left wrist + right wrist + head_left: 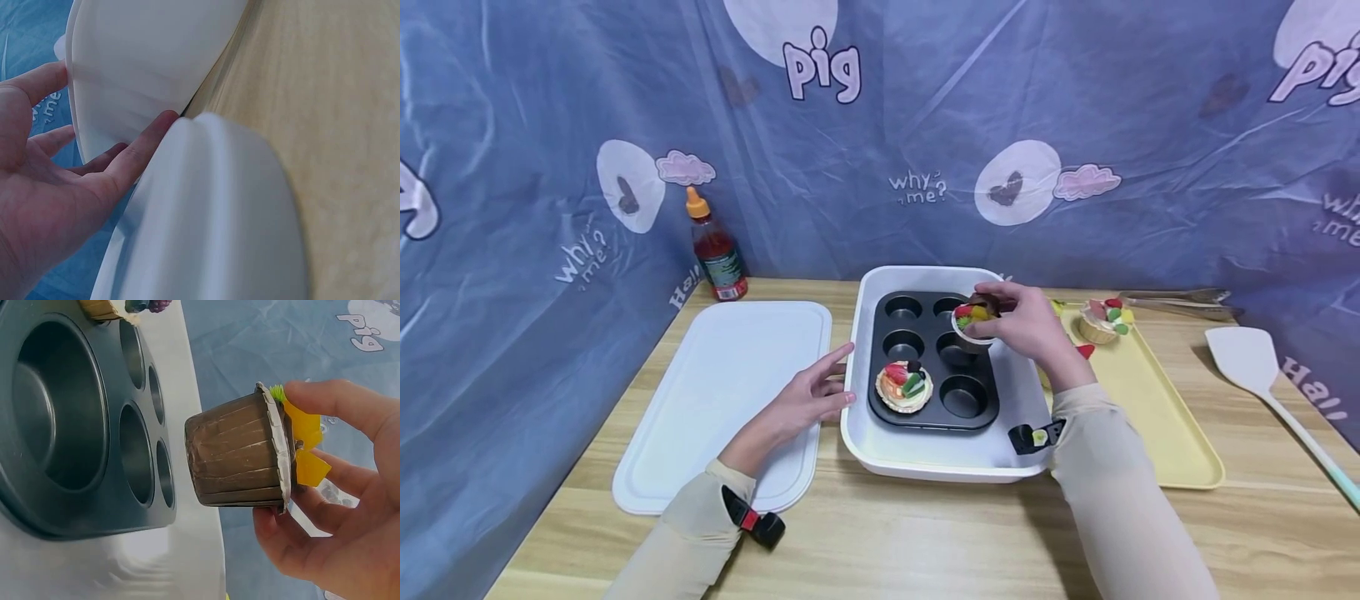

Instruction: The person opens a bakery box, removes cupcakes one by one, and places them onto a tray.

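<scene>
In my right hand [1022, 321] I grip a fruit-topped cupcake [237, 453] in a brown pleated cup, held by its rim over the right column of a dark muffin pan [934, 421]. The pan has several round cups and lies inside a white rectangular bin [925, 468]. One fruit tart [904, 387] sits in the pan's near left cup. My left hand [801, 400] has its fingers spread, with the fingertips touching the outside of the bin's left wall [144, 62]. In the right wrist view the cupcake is tipped sideways, clear of the pan's cups.
Left of the bin lies a white tray or lid [730, 392]; a red sauce bottle [721, 254] stands behind it. At the right, a yellow tray [1157, 433] bears another fruit tart [1101, 323]. Metal tongs [1180, 302] and a white spatula [1247, 358] lie beyond it.
</scene>
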`<state>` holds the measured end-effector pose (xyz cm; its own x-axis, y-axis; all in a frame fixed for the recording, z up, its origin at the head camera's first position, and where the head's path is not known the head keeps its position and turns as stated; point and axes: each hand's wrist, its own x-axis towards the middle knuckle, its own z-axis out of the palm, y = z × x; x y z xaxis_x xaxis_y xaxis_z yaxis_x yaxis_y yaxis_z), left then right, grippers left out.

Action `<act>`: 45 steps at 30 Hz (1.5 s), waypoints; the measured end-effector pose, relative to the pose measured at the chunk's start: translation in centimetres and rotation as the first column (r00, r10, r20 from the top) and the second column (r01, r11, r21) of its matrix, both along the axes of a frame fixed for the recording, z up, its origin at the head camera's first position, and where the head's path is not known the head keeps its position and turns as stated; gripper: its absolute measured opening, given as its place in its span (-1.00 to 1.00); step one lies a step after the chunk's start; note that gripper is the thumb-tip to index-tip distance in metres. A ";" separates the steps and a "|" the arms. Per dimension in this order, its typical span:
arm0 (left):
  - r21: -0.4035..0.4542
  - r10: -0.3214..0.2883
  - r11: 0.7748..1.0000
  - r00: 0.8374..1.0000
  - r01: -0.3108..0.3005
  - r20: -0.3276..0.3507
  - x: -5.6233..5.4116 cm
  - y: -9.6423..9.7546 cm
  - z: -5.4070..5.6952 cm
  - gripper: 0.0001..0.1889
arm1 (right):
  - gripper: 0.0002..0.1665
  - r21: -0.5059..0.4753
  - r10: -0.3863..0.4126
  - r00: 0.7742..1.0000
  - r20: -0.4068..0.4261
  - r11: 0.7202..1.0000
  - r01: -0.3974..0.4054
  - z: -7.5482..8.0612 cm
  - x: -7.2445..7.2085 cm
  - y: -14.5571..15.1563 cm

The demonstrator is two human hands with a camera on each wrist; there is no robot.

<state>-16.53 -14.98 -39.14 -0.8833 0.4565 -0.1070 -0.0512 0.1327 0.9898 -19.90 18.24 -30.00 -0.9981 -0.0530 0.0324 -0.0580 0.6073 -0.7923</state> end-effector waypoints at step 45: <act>-0.020 -0.016 1.000 1.000 0.016 0.008 0.0 -0.2 -0.1 -0.19 | -0.06 -0.019 -0.266 0.963 -0.040 0.964 0.266 1.0 4.5 12.5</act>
